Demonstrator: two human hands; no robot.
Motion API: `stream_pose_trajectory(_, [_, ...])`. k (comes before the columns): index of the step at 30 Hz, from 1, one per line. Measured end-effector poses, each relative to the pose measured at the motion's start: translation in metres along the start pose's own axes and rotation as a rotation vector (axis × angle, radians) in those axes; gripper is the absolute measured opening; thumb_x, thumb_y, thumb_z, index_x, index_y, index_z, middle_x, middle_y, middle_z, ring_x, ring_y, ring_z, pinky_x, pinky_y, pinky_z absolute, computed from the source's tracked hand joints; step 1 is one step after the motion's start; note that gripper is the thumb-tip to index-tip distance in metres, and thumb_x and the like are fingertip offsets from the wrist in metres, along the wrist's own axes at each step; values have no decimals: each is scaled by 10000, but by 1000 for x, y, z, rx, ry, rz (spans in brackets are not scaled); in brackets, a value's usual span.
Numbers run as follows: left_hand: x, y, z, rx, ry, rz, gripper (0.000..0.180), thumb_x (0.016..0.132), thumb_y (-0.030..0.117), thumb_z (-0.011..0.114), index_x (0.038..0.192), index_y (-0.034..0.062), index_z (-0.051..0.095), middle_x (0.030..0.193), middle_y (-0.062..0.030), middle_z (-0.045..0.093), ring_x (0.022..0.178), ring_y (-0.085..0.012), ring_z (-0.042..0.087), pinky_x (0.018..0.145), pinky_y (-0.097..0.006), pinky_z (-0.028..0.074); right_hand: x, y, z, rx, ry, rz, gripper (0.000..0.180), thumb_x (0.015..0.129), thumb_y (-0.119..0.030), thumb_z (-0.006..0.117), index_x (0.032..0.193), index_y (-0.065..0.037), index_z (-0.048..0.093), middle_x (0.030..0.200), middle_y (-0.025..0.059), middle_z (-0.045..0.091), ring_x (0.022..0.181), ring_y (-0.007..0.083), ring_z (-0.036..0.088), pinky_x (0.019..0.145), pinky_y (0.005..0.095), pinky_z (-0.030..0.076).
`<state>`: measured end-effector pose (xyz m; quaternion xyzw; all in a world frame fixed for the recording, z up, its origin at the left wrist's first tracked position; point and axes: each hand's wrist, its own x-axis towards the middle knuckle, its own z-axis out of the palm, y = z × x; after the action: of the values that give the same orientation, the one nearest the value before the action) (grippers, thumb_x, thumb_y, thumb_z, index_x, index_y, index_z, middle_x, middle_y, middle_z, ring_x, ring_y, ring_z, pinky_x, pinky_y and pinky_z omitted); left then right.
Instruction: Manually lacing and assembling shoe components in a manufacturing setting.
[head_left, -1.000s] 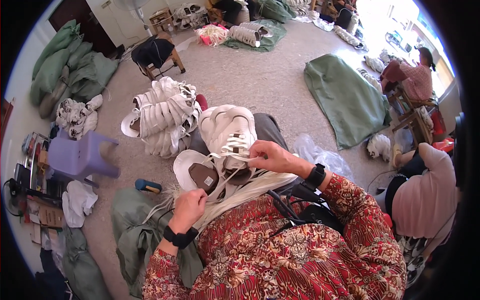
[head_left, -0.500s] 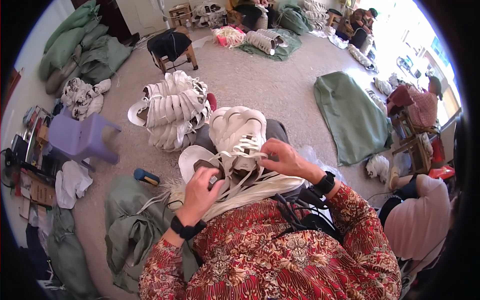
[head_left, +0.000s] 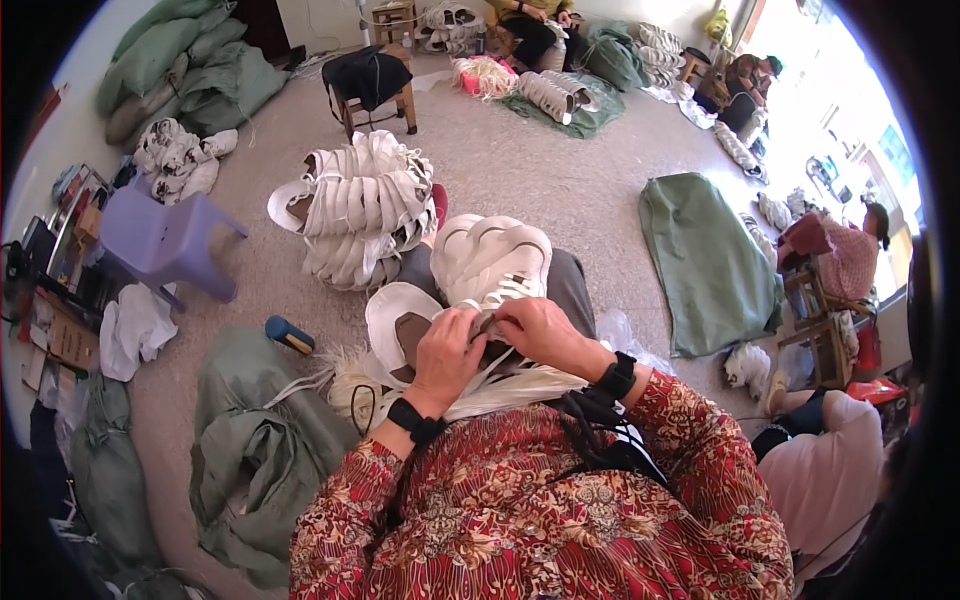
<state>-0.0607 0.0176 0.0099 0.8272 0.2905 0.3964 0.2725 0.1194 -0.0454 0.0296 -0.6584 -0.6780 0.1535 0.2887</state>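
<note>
Shoe (head_left: pixel 490 258), partly behind hands (head_left: pixel 540 330), grip unclear

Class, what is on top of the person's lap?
White shoes and pale laces. The left hand and right hand partly cover one shoe's opening, so its inside cannot be fully seen.

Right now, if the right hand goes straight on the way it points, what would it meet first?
Most likely the left hand, which is close ahead of it at the white shoe. Depth is unclear there, so the right hand might brush the shoe first.
</note>
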Motion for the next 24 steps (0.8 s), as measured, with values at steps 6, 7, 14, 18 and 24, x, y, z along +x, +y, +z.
stream_pose_trajectory(6, [4,-3,6,-53,41,-53,281,790,55,731,1050,10,636,941,-131,637,850,-280,636,756,-358,512,0,1,1,48,-26,7,156,842,-134,645,900,2,694,754,187,667,714,336,652,650,417,513])
stream_pose_trajectory(7, [4,-3,6,-62,45,-58,276,791,53,728,1048,10,638,935,-129,639,843,-276,638,752,-355,513,-1,2,0,58,-26,11,156,843,-135,645,899,3,694,749,184,666,706,326,649,645,412,511])
stream_pose_trajectory(14, [0,-6,7,-117,55,-94,243,800,37,710,1035,7,655,895,-121,650,794,-248,651,725,-335,518,-5,4,0,146,-21,48,161,851,-136,645,895,11,695,708,164,654,648,256,630,612,377,496])
stream_pose_trajectory(18, [0,-7,10,-146,72,-118,226,806,28,700,1028,5,664,873,-116,656,767,-233,658,710,-324,521,-5,6,-1,193,-24,59,164,856,-136,645,893,16,696,685,152,647,615,216,618,592,357,487])
stream_pose_trajectory(24, [-4,-10,13,-186,82,-138,207,812,16,687,1019,2,676,845,-110,665,732,-213,667,690,-310,525,-4,7,4,224,2,71,172,858,-145,647,896,15,700,677,149,649,601,198,629,588,348,489])
